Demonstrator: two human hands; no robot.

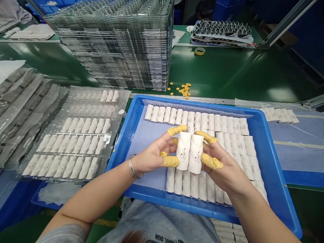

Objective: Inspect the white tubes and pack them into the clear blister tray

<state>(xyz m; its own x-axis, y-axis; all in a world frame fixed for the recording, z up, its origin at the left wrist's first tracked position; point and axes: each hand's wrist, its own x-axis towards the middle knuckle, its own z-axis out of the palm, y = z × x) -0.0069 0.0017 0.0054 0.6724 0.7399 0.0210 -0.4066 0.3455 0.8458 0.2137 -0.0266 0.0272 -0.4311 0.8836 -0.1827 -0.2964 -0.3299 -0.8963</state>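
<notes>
Head view: left hand (152,156) and right hand (224,168) together, yellow finger cots (173,161) on, gripping two white cylinders (183,151) side by side above blue tray (202,105); more cylinders (194,118) in rows below.

Rows of cylindrical parts (202,121) lie in a plastic crate (263,135) on the workbench (227,71), with a blister tray (83,109) holding more of them to its left and a tall stack of blister trays (111,44) behind it.
</notes>
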